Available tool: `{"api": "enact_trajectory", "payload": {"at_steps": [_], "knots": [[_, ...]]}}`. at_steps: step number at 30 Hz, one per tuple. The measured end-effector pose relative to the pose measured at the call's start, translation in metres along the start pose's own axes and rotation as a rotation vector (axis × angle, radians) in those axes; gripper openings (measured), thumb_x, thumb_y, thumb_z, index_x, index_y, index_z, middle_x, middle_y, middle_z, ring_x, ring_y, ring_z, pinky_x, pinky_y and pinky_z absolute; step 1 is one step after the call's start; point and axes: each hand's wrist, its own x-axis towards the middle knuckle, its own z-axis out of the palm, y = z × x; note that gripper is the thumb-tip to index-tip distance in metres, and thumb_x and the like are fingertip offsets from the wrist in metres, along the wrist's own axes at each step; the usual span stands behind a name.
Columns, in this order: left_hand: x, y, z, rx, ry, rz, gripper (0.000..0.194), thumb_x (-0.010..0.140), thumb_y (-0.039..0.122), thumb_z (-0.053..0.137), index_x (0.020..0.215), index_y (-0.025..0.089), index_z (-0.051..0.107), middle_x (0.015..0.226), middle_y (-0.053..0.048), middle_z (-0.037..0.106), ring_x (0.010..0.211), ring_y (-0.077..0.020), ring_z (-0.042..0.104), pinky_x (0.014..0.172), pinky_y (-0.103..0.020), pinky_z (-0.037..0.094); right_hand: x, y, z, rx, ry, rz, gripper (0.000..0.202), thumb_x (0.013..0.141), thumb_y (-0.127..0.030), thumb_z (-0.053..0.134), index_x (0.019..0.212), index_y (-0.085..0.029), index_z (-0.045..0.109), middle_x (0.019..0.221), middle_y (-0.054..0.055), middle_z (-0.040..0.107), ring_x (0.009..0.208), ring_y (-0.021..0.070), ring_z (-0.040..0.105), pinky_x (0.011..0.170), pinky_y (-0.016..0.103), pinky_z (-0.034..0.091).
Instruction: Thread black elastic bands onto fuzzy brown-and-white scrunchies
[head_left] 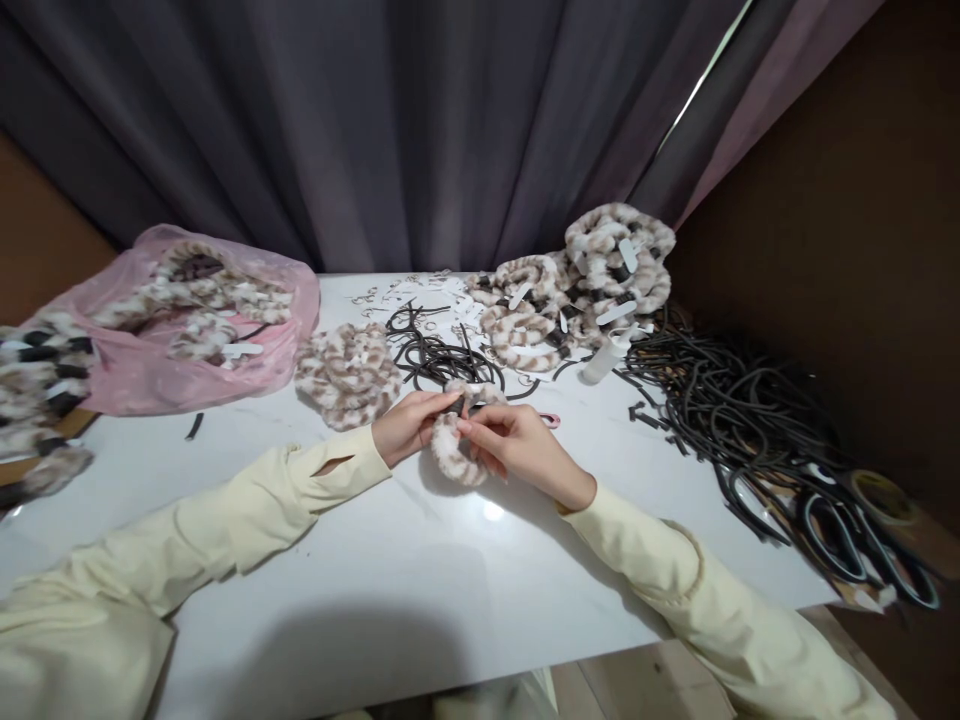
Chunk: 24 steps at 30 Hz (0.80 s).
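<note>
Head view shows a person holding a brown-and-white furry ring (pixel 459 466) just above or on the white table (pixel 525 600), near its middle; which, I cannot tell. The left hand (pixel 411 424) has its grip closed on the ring's upper left, beside a black section (pixel 454 405); the right hand (pixel 525 445) has its grip closed on the ring's right side. Black tubes (pixel 439 358) lie just beyond, between a furry pile (pixel 349 375) and tagged furry rings (pixel 589 240). A pink plastic bag (pixel 262 372) lies to the left; a white bottle (pixel 604 358) and a heap of black tubing (pixel 735 400) are to the right.
</note>
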Motion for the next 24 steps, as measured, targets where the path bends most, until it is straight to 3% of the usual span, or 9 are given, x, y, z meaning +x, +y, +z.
{"api": "enact_trajectory", "payload": {"at_steps": [7, 10, 12, 15, 17, 18, 21, 23, 24], "knots": [[0.002, -0.003, -0.003, -0.004, -0.036, 0.026, 0.025, 0.068, 0.031, 0.069, 0.063, 0.008, 0.061, 0.054, -0.002, 0.058, 0.049, -0.0084, 0.054, 0.048, -0.018, 0.042, 0.002, 0.004, 0.001, 0.083, -0.047, 0.041, 0.035, 0.081, -0.045, 0.052, 0.063, -0.015, 0.057, 0.039, -0.005, 0.048, 0.029, 0.0064, 0.039, 0.033, 0.019, 0.029], [0.003, -0.004, -0.005, 0.018, -0.044, 0.033, 0.027, 0.067, 0.034, 0.07, 0.065, 0.008, 0.062, 0.055, -0.003, 0.059, 0.049, -0.0084, 0.053, 0.047, -0.018, 0.042, 0.003, -0.003, -0.007, 0.021, 0.036, 0.012, 0.036, 0.08, -0.045, 0.053, 0.061, -0.015, 0.057, 0.041, -0.004, 0.048, 0.031, 0.0064, 0.038, 0.034, 0.019, 0.029], [0.003, -0.004, -0.005, 0.031, -0.052, 0.029, 0.029, 0.068, 0.036, 0.07, 0.068, 0.007, 0.063, 0.054, -0.003, 0.059, 0.048, -0.0079, 0.053, 0.046, -0.017, 0.041, 0.004, -0.008, -0.023, -0.074, 0.257, -0.07, 0.038, 0.079, -0.044, 0.053, 0.056, -0.015, 0.055, 0.043, -0.003, 0.048, 0.034, 0.0068, 0.039, 0.037, 0.02, 0.031], [0.002, -0.002, -0.004, 0.032, -0.009, 0.025, 0.029, 0.069, 0.036, 0.069, 0.07, 0.007, 0.063, 0.054, -0.002, 0.058, 0.047, -0.0073, 0.052, 0.045, -0.016, 0.041, 0.006, -0.011, -0.064, -0.411, 0.775, -0.227, 0.035, 0.078, -0.04, 0.052, 0.055, -0.015, 0.056, 0.049, 0.0, 0.051, 0.046, 0.0102, 0.046, 0.048, 0.022, 0.035], [0.003, 0.0, -0.003, 0.023, 0.05, 0.041, 0.029, 0.069, 0.036, 0.069, 0.07, 0.008, 0.062, 0.055, -0.002, 0.058, 0.048, -0.0073, 0.052, 0.045, -0.016, 0.042, 0.004, -0.008, -0.097, -0.719, 1.022, -0.163, 0.026, 0.076, -0.035, 0.052, 0.062, -0.014, 0.06, 0.059, 0.004, 0.058, 0.057, 0.0146, 0.053, 0.056, 0.024, 0.036], [0.003, 0.0, -0.002, 0.022, 0.068, 0.055, 0.029, 0.069, 0.036, 0.069, 0.07, 0.008, 0.062, 0.056, -0.002, 0.058, 0.047, -0.0072, 0.052, 0.044, -0.016, 0.042, 0.002, -0.005, -0.112, -0.855, 1.032, -0.05, 0.023, 0.074, -0.034, 0.054, 0.063, -0.015, 0.061, 0.061, 0.005, 0.06, 0.06, 0.0167, 0.054, 0.056, 0.025, 0.035], [0.004, -0.001, -0.002, 0.051, 0.048, 0.09, 0.036, 0.066, 0.043, 0.07, 0.071, 0.009, 0.061, 0.055, -0.001, 0.057, 0.043, -0.007, 0.049, 0.04, -0.017, 0.04, -0.004, 0.002, -0.142, -1.039, 0.752, 0.295, 0.029, 0.071, -0.04, 0.057, 0.056, -0.016, 0.059, 0.054, 0.006, 0.057, 0.054, 0.0183, 0.051, 0.05, 0.026, 0.03], [0.004, -0.002, -0.002, 0.088, 0.009, 0.1, 0.041, 0.065, 0.048, 0.069, 0.073, 0.009, 0.061, 0.054, -0.001, 0.057, 0.043, -0.0073, 0.049, 0.039, -0.017, 0.039, -0.005, 0.004, -0.141, -1.026, 0.594, 0.289, 0.033, 0.073, -0.041, 0.057, 0.05, -0.016, 0.057, 0.049, 0.004, 0.053, 0.049, 0.0158, 0.048, 0.048, 0.026, 0.029], [0.004, -0.003, -0.002, 0.105, -0.004, 0.102, 0.043, 0.064, 0.05, 0.069, 0.073, 0.009, 0.061, 0.054, -0.001, 0.057, 0.044, -0.0076, 0.05, 0.04, -0.018, 0.039, -0.005, 0.003, -0.134, -0.98, 0.54, 0.205, 0.034, 0.074, -0.04, 0.056, 0.051, -0.016, 0.056, 0.048, 0.003, 0.052, 0.048, 0.0142, 0.047, 0.048, 0.025, 0.029]]}}
